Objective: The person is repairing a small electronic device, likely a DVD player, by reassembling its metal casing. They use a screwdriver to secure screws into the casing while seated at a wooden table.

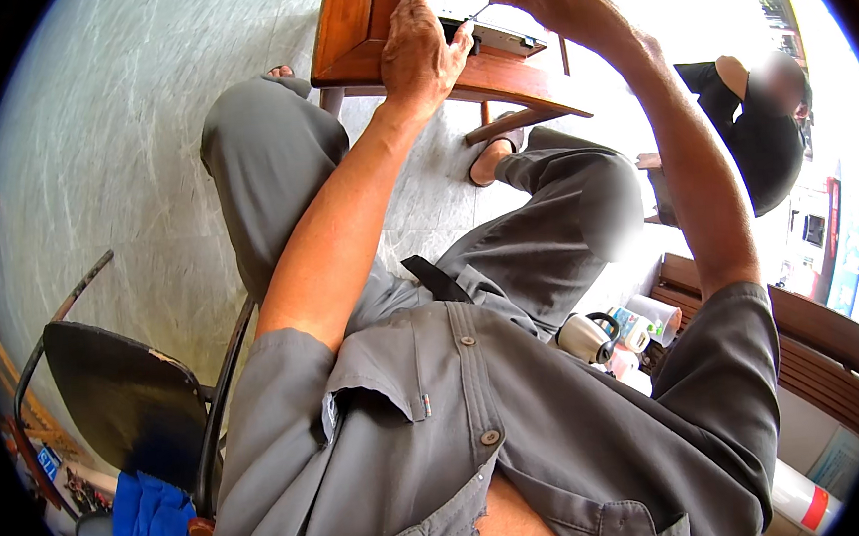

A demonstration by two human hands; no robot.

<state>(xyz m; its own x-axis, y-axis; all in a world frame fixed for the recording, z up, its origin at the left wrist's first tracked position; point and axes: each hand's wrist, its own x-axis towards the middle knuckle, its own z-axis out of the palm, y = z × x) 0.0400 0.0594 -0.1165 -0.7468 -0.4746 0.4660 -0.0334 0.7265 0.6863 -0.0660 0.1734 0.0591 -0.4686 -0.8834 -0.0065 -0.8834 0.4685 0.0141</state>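
A flat, metal-cased device with a dark front edge lies on a brown wooden table at the top of the view. My left hand rests against the device's near left corner, fingers stretched out away from me and thumb apart at its front edge. My right hand is closed around the dark handle of a screwdriver. The thin shaft points left and down, its tip close to my left thumb. Glare washes out the device's top, and what the tip touches cannot be made out.
A person in black sits at the right. Behind my left side stands a dark-seated chair with blue cloth beside it. A cream kettle-like jug and a clear cup stand by a slatted wooden bench.
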